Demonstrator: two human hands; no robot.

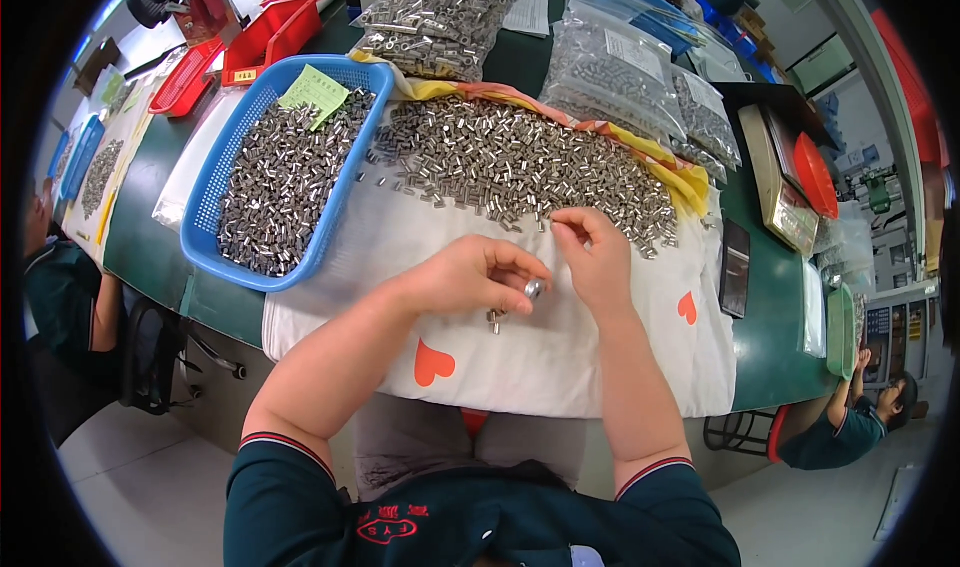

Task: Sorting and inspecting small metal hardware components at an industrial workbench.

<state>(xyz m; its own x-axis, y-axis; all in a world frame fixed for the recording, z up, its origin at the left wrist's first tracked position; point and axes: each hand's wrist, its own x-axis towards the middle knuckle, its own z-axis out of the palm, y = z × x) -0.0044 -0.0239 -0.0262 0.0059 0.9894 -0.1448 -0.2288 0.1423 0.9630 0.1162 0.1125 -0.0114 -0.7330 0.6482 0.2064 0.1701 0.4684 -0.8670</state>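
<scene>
Left hand point(475, 275) was held curled at frame centre; right hand point(600, 265) was positioned right of centre, fingertips point(561, 216) pinched.

Small metal cylinders point(520, 157) and round metal piece point(534, 289) are gleaming, smooth. Perforated basket point(262, 97) is showing smooth blue plastic. White heart-print cloth point(560, 377) is looking matt. Clear plastic bags point(610, 67) are shining, wrinkled. Note point(315, 92) is showing matt paper.

Red lettering point(388, 530) on dark shirt point(300, 507)
</scene>
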